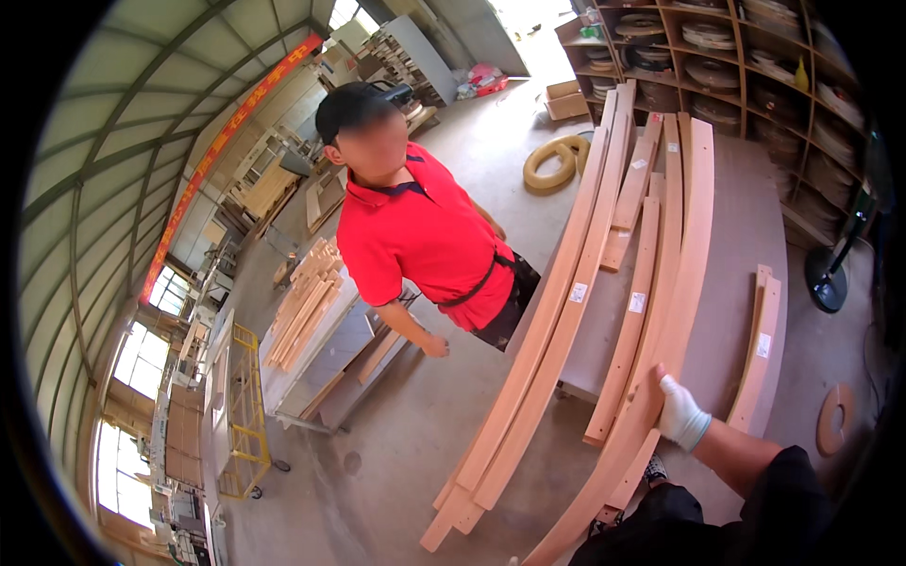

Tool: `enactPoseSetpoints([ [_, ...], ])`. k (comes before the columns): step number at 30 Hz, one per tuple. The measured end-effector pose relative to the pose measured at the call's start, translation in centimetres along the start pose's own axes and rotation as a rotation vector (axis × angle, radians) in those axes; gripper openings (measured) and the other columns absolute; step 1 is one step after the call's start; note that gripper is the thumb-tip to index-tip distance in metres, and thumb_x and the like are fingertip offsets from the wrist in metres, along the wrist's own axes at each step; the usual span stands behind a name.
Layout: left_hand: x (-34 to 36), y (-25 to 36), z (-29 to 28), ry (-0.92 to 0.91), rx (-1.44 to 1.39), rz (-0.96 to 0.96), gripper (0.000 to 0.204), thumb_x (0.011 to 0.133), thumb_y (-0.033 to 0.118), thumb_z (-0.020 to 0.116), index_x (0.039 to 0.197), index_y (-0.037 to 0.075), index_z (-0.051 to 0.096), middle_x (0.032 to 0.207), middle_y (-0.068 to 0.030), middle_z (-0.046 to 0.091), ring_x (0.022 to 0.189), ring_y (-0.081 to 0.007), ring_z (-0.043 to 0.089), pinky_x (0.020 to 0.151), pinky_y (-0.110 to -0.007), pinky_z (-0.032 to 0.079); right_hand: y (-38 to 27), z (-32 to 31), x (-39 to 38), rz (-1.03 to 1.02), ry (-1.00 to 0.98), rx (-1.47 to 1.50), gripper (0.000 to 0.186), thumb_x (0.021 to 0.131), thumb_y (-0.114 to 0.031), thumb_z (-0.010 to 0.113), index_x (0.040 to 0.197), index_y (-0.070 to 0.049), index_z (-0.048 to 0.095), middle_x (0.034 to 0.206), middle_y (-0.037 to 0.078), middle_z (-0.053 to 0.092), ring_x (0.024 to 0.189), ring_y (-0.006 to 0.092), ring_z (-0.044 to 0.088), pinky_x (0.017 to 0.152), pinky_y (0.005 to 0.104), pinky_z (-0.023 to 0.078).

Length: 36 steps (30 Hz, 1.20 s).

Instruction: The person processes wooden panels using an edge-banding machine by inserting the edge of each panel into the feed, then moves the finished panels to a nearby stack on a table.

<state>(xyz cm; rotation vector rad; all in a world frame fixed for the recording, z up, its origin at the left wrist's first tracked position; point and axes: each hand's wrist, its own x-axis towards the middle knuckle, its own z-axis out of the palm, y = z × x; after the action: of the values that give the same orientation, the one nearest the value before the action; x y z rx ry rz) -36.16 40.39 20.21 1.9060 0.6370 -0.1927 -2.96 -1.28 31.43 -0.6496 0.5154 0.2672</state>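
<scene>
Curved wooden strip [661, 349], gloved right hand [679, 412] gripping

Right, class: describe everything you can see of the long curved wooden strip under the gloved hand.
The long curved wooden strip is pale, smooth, bare timber, bent in a gentle arc. It lies slanting on the grey worktable, rightmost of several similar strips, its lower end overhanging the edge toward the floor. The right hand, in a white glove, rests on its lower part; whether the grip closes is unclear.

Gloved right hand [681, 415] grips a long curved wooden slat [661, 349] on the table [746, 226]
</scene>
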Motion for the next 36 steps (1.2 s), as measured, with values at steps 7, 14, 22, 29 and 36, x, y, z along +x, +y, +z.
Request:
enactPoseSetpoints([
  [7,-1.9,17.1,7.3,0.138,0.801,0.536,0.046,0.073,0.035,0.078,0.11,0.011,0.063,0.089,-0.017,0.066,0.08,-0.0414,0.063,0.07,-0.05,0.051,1.6,-7.3,6.5,-0.061,0.122,0.177,0.036,0.093,-0.034,0.056,0.116,-0.006,0.058,0.107,0.013,0.065,0.099,0.0309,0.063,0.092,0.0474,0.051],
  [14,-1.0,24.1,12.3,0.067,0.683,0.403,0.034,0.074,0.032,0.075,0.102,0.014,0.067,0.089,-0.0153,0.067,0.084,-0.0402,0.064,0.073,-0.049,0.051,6.0,-6.6,2.6,0.167,0.132,0.216,0.033,0.094,-0.03,0.055,0.116,-0.005,0.059,0.111,0.014,0.065,0.105,0.0321,0.061,0.095,0.0482,0.049],
  [22,3.5,23.8,14.6,-0.088,0.788,0.454,0.055,0.078,0.037,0.074,0.121,0.006,0.06,0.093,-0.0202,0.065,0.086,-0.0415,0.063,0.075,-0.05,0.052,7.9,-5.7,0.0,0.396,0.062,0.137,0.055,0.094,-0.043,0.061,0.137,-0.012,0.047,0.134,0.01,0.056,0.124,0.0342,0.053,0.103,0.059,0.041],
  [29,-1.9,16.1,7.0,0.123,0.87,0.33,0.046,0.095,0.031,0.06,0.127,-0.002,0.056,0.114,-0.0219,0.064,0.1,-0.0398,0.061,0.089,-0.049,0.049,5.8,-7.9,2.5,0.358,0.053,0.089,0.056,0.097,-0.047,0.055,0.137,-0.009,0.048,0.132,0.011,0.058,0.122,0.0333,0.055,0.103,0.0544,0.043],
  [36,-9.3,15.7,0.3,0.762,1.112,-0.661,0.034,0.097,0.029,0.053,0.119,0.005,0.062,0.122,-0.0191,0.062,0.116,-0.037,0.056,0.097,-0.047,0.046,3.0,-8.8,3.2,0.314,0.187,0.058,0.053,0.098,-0.045,0.056,0.133,-0.005,0.051,0.129,0.011,0.059,0.118,0.031,0.059,0.101,0.0522,0.047],
])
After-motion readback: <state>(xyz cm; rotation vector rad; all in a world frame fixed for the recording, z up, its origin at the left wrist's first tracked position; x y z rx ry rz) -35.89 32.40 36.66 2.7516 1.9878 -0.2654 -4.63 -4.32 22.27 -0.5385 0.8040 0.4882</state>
